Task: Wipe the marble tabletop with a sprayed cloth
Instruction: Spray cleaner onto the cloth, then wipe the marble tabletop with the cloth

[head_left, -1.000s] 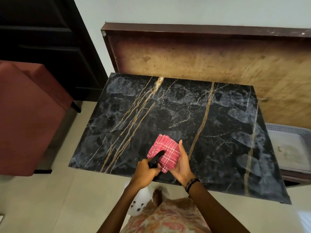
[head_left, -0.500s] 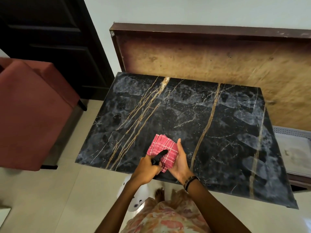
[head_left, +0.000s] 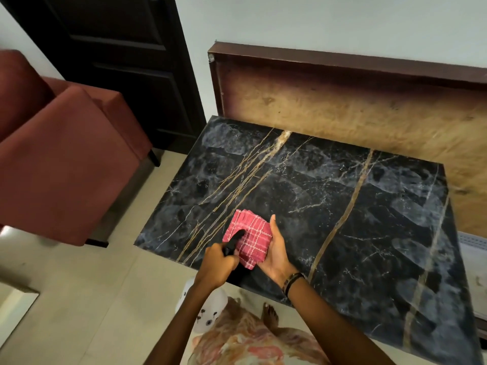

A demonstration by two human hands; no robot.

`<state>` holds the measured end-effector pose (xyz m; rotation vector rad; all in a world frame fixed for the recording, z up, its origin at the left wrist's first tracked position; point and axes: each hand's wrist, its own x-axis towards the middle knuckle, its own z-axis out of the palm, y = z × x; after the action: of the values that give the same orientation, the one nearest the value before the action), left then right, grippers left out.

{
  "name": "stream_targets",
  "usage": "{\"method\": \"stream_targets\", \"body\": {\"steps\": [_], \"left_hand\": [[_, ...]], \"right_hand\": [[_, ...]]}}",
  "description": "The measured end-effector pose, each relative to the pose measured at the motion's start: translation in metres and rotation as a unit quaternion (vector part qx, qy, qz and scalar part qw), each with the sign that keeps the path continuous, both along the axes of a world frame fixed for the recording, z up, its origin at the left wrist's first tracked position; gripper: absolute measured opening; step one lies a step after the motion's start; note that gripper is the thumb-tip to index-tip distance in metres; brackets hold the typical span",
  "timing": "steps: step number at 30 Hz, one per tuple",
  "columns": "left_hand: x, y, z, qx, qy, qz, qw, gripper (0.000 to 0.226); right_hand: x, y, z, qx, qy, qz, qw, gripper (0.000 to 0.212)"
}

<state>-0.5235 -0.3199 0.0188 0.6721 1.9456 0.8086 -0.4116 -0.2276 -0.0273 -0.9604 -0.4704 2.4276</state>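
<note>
Now, against the frame a second back, I see the hands and cloth keeping the same pose while the view has swung left, so the chair (head_left: 60, 164) and the door (head_left: 126, 61) fill more of the picture and the tabletop (head_left: 329, 206) sits further right. From the left: the rust-red chair stands on pale floor tiles, well apart from the table's left edge, with the dark panelled door behind it. The left hand (head_left: 216, 264) is curled round a black sprayer (head_left: 233, 242), its nozzle lying over the cloth (head_left: 249, 239). That folded red checked cloth lies in the right hand (head_left: 275, 248), palm up, fingers beneath and thumb straight along its right edge, just above the near edge of the black, gold-veined marble. A dark band circles the right wrist. Behind the table a worn wooden board (head_left: 355, 106) leans on the white wall. I can read no writing anywhere.
</note>
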Motion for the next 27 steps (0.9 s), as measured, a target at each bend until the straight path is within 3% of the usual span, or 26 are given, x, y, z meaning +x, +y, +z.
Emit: {"method": "stream_targets", "body": {"steps": [8, 11, 13, 15, 16, 17, 20, 21, 22, 25, 27], "left_hand": [[-0.048, -0.002, -0.009, -0.002, 0.019, 0.002, 1.000, 0.027], [-0.080, -0.014, -0.017, 0.013, -0.014, 0.026, 0.999, 0.013], [-0.111, -0.026, -0.021, 0.032, -0.033, 0.087, 0.995, 0.008], [-0.142, -0.039, -0.023, 0.064, -0.060, 0.146, 0.985, 0.011], [-0.158, -0.044, -0.023, 0.079, -0.067, 0.163, 0.981, 0.009], [-0.173, -0.050, -0.023, 0.090, -0.069, 0.171, 0.979, 0.009], [-0.213, -0.063, -0.022, 0.113, -0.070, 0.168, 0.977, 0.015], [-0.225, -0.066, -0.022, 0.117, -0.072, 0.163, 0.977, 0.016], [-0.235, -0.068, -0.022, 0.119, -0.075, 0.160, 0.977, 0.017], [-0.260, -0.071, -0.023, 0.120, -0.077, 0.154, 0.978, 0.024], [-0.271, -0.073, -0.023, 0.122, -0.076, 0.148, 0.978, 0.028]], "right_hand": [[-0.046, 0.001, -0.008, 0.017, -0.029, 0.013, 0.999, 0.066], [-0.076, 0.001, -0.007, 0.106, -0.117, 0.054, 0.986, 0.048], [-0.103, -0.005, -0.004, 0.226, -0.181, 0.082, 0.954, 0.039], [-0.127, -0.014, -0.006, 0.408, -0.242, 0.105, 0.874, 0.040], [-0.139, -0.019, -0.010, 0.504, -0.278, 0.136, 0.806, 0.045], [-0.150, -0.024, -0.018, 0.590, -0.313, 0.173, 0.724, 0.050], [-0.163, -0.048, -0.048, 0.788, -0.358, 0.281, 0.415, 0.060], [-0.163, -0.058, -0.056, 0.798, -0.365, 0.325, 0.352, 0.065], [-0.162, -0.067, -0.063, 0.788, -0.374, 0.356, 0.336, 0.072], [-0.159, -0.076, -0.077, 0.747, -0.385, 0.358, 0.407, 0.085], [-0.162, -0.072, -0.079, 0.758, -0.389, 0.348, 0.391, 0.077]]}}
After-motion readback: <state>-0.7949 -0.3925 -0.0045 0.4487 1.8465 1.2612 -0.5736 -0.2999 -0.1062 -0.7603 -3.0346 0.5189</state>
